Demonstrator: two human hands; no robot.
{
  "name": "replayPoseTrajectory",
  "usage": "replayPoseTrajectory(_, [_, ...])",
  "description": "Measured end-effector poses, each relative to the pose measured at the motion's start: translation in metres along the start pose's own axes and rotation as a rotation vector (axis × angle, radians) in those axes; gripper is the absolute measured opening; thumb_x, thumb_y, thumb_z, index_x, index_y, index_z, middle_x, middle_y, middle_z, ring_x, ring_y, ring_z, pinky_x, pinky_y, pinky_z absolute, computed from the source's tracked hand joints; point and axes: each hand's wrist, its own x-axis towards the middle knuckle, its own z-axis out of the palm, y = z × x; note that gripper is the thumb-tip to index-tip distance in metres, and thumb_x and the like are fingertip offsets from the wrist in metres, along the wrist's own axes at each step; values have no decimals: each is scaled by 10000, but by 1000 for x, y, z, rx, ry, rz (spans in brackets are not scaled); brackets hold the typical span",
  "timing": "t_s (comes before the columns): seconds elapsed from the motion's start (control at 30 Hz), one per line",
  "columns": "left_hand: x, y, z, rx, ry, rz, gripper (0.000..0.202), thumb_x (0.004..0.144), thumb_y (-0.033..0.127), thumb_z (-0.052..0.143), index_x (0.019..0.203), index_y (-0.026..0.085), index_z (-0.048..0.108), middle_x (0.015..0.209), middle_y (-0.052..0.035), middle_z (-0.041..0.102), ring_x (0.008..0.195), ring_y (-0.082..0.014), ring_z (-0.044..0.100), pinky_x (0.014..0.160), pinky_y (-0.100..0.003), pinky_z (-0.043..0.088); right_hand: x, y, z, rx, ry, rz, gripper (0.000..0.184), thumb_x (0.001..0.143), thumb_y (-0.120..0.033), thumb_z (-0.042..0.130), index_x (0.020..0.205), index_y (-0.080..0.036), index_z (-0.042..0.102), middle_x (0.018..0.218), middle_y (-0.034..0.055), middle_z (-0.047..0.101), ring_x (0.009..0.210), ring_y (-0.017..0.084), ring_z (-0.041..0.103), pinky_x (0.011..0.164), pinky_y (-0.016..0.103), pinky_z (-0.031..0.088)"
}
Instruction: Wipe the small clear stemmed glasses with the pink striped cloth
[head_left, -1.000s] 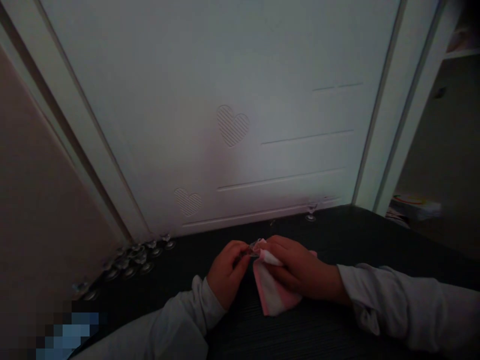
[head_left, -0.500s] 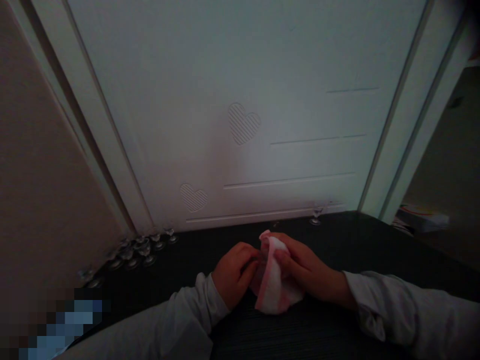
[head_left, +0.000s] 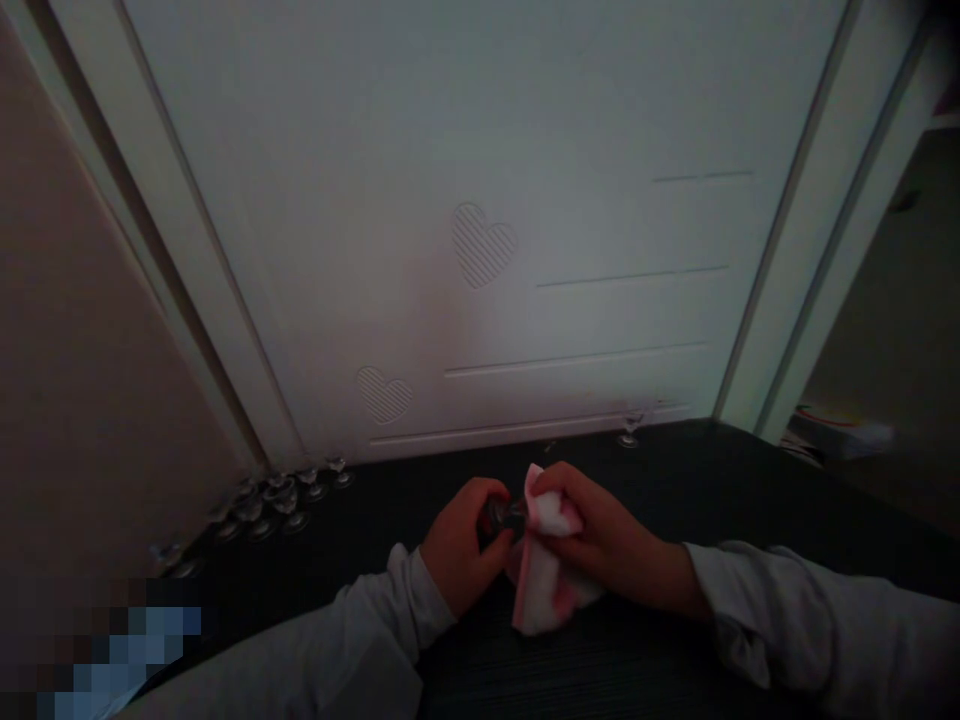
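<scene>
Between my two hands is a small stemmed glass, lying sideways above the dark table. My left hand is closed around one end of it with thumb and fingers. A pink and white cloth is bunched in my right hand, whose fingers press it around the glass's other end. That end is hidden by the cloth, and its lower part hangs down toward the tabletop.
Several small stemmed glasses stand grouped at the table's left back. A single glass stands at the back right. Behind the dark table rises a white panel with carved hearts. A blurred blue patch shows at lower left.
The glass's stem now shows between my hands, where cloth and fingers covered it before. My right hand has shifted its grip on the cloth, and the gap between the hands is wider.
</scene>
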Motion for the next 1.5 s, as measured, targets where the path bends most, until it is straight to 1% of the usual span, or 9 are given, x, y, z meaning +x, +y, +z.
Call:
replayPoseTrajectory(0.17, [0, -3, 1, -83, 4, -10, 302, 718, 111, 479, 1016, 156, 454, 967, -63, 533, 773, -153, 518, 724, -304, 443, 4, 3, -1, 56, 6, 41, 193, 759, -233, 523, 933, -189, 453, 872, 29, 516, 786, 160, 510, 707, 288, 417])
replayPoseTrajectory(0.3, [1, -2, -1, -79, -36, -25, 263, 748, 153, 479, 1010, 170, 470, 929, -48, 552, 768, -158, 531, 725, -317, 446, 6, 1, -4, 67, -32, 55, 193, 809, -319, 466, 946, -184, 452, 862, 30, 523, 775, 155, 515, 691, 279, 414])
replayPoseTrajectory(0.47, [-1, 2, -2, -65, -43, -39, 233, 734, 161, 520, 964, 167, 479, 877, -35, 558, 740, -151, 532, 712, -308, 446, 6, 0, -6, 64, -55, 55, 193, 826, -358, 429, 874, -175, 463, 774, 9, 506, 687, 134, 505, 616, 250, 407])
replayPoseTrajectory(0.7, [-5, 10, -4, 49, -57, 78, 156, 700, 120, 526, 845, 166, 494, 837, -39, 553, 759, -160, 507, 678, -286, 436, 7, 4, -4, 126, -95, 180, 278, 841, -422, 362, 727, -178, 428, 617, -25, 473, 548, 106, 472, 494, 220, 375])
replayPoseTrajectory(0.83, [-5, 9, -5, 41, -80, 101, 158, 709, 135, 533, 859, 168, 498, 848, -37, 555, 766, -162, 507, 680, -283, 430, 7, 3, -5, 91, -68, 164, 286, 854, -415, 333, 729, -178, 434, 621, -22, 476, 550, 108, 474, 504, 226, 379])
replayPoseTrajectory(0.97, [-3, 7, -6, -47, -108, 25, 147, 725, 173, 551, 864, 177, 502, 800, -10, 553, 727, -144, 521, 682, -274, 427, 5, 1, -5, 33, -37, 78, 230, 857, -368, 346, 836, -173, 465, 720, 8, 508, 625, 126, 504, 570, 247, 407])
replayPoseTrajectory(1.17, [1, 3, -3, -381, -101, -126, 209, 767, 287, 501, 942, 175, 474, 794, -10, 550, 714, -138, 533, 660, -272, 428, 2, 4, -4, -7, 19, -48, 173, 832, -299, 424, 964, -192, 452, 904, 52, 530, 814, 165, 510, 735, 298, 414])
replayPoseTrajectory(1.33, [3, 4, -1, -587, -102, -254, 255, 781, 372, 436, 878, 144, 495, 644, 19, 500, 549, -97, 467, 542, -241, 391, 0, 6, -5, -86, -15, -124, 174, 810, -300, 453, 940, -185, 474, 864, 56, 518, 779, 170, 502, 702, 306, 417])
replayPoseTrajectory(1.5, [5, 3, -1, -636, -81, -307, 286, 741, 402, 488, 851, 139, 507, 587, 25, 502, 538, -100, 465, 534, -243, 380, 1, 6, -5, -107, -9, -168, 175, 811, -285, 449, 951, -185, 481, 862, 55, 512, 768, 165, 500, 687, 297, 418])
